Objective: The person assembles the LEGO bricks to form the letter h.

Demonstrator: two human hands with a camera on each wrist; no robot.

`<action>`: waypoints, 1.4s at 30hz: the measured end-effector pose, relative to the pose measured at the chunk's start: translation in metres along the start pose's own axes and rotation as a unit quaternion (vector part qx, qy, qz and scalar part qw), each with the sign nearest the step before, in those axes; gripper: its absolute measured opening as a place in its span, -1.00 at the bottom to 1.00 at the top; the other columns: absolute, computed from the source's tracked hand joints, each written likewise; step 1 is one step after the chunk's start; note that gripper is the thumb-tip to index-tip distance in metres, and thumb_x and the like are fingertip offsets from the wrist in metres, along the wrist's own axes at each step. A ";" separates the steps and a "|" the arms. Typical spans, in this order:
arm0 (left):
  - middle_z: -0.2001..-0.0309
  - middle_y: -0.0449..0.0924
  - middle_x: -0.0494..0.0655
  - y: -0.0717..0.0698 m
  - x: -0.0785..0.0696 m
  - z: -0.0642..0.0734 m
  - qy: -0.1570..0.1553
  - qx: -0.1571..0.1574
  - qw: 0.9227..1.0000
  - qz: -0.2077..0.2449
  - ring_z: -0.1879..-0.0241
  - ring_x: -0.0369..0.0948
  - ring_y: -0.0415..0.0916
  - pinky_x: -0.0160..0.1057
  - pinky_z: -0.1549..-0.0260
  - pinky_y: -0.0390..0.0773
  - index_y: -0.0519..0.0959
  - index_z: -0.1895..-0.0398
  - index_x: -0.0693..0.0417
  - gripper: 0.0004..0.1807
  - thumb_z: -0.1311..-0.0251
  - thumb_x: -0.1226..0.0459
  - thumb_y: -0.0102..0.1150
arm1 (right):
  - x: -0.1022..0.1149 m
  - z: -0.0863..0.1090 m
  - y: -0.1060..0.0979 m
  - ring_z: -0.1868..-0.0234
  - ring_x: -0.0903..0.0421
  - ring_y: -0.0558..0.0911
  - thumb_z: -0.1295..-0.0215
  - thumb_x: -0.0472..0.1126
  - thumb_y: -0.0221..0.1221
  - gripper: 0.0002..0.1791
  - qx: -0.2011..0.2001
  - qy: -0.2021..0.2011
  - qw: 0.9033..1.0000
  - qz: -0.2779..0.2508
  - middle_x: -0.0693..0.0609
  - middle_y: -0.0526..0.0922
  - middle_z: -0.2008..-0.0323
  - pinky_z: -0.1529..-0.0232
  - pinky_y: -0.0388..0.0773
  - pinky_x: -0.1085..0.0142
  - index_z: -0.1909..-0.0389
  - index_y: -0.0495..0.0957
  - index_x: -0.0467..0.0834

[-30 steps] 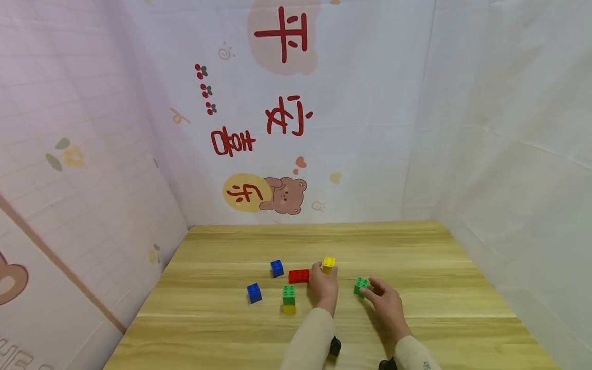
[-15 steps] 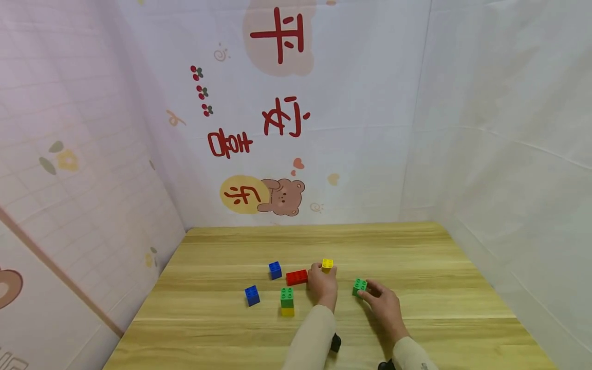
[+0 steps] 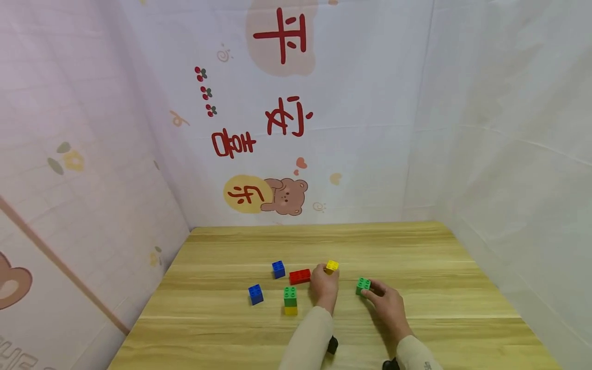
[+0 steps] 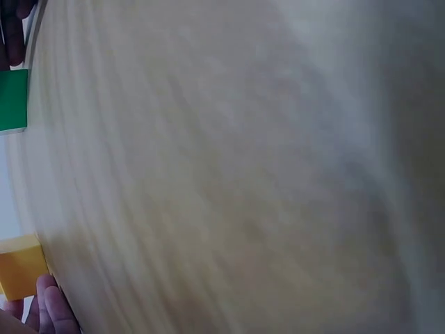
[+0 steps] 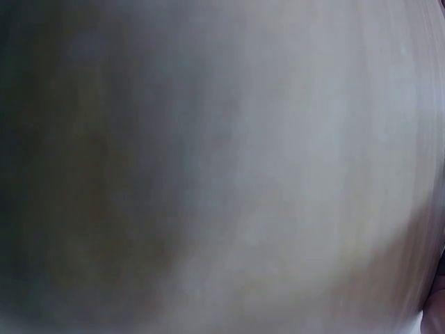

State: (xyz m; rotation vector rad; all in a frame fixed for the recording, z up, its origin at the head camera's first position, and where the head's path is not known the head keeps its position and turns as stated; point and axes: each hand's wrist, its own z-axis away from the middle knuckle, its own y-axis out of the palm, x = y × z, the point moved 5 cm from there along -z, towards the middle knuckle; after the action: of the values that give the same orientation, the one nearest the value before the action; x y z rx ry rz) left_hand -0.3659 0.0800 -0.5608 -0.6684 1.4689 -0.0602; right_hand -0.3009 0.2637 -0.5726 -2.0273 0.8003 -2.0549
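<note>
On the wooden table [image 3: 416, 257] my left hand [image 3: 327, 271] pinches a small yellow brick [image 3: 331, 265] at its fingertips. A red brick [image 3: 299, 276] lies just left of that hand. My right hand [image 3: 368, 292] grips a green brick [image 3: 363, 285] standing on the table to the right. The left wrist view is blurred; it shows the yellow brick [image 4: 21, 268] by my fingertips [image 4: 52, 313] and the green brick [image 4: 12, 101] at the left edge. Only blurred table surface fills the right wrist view.
Two blue bricks [image 3: 278, 269] [image 3: 255, 294] sit left of the red one. A green brick stacked on a yellow one [image 3: 290, 300] stands in front of the red brick. Printed cloth walls [image 3: 287, 128] close in the table on the left, back and right.
Both hands keep hold of their bricks in nearly the same places. Only the head view has shifted slightly.
</note>
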 end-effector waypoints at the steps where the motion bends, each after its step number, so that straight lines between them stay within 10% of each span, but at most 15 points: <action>1: 0.20 0.67 -0.04 -0.002 0.000 0.001 0.003 0.006 1.000 -0.004 0.24 -0.08 0.59 -0.02 0.20 0.59 0.68 0.15 0.13 -0.68 -0.05 0.22 0.50 | 0.000 0.000 0.000 -0.13 -0.23 0.57 -0.27 -0.12 0.35 -0.48 -0.001 0.000 1.000 0.001 -0.24 0.68 0.01 -0.20 0.39 -0.11 -0.16 0.56 -0.32; 22: 0.15 0.67 -0.04 -0.015 0.001 0.021 0.098 0.141 0.985 -0.007 0.16 -0.12 0.56 -0.10 0.12 0.60 0.71 0.08 0.21 -0.67 -0.06 0.29 0.47 | 0.014 0.000 -0.007 -0.10 -0.20 0.57 -0.36 -0.03 0.26 -0.41 0.036 0.014 0.999 -0.017 -0.32 0.59 -0.11 -0.06 0.52 -0.03 -0.22 0.48 -0.38; 42: 0.15 0.64 -0.21 -0.035 0.009 0.035 0.161 0.326 0.931 -0.001 0.21 -0.31 0.53 -0.25 0.13 0.58 0.63 -0.13 0.12 -0.60 -0.23 0.26 0.35 | 0.038 -0.012 -0.011 -0.23 -0.23 0.49 -0.40 0.11 0.19 -0.30 0.075 -0.007 0.997 -0.027 -0.31 0.48 -0.24 -0.17 0.46 -0.07 -0.37 0.35 -0.26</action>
State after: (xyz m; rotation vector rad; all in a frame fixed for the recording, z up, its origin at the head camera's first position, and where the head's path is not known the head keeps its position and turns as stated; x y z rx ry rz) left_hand -0.3192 0.0605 -0.5547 -0.1120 1.6330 -0.6589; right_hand -0.3128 0.2591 -0.5329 -2.0002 0.5755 -2.0575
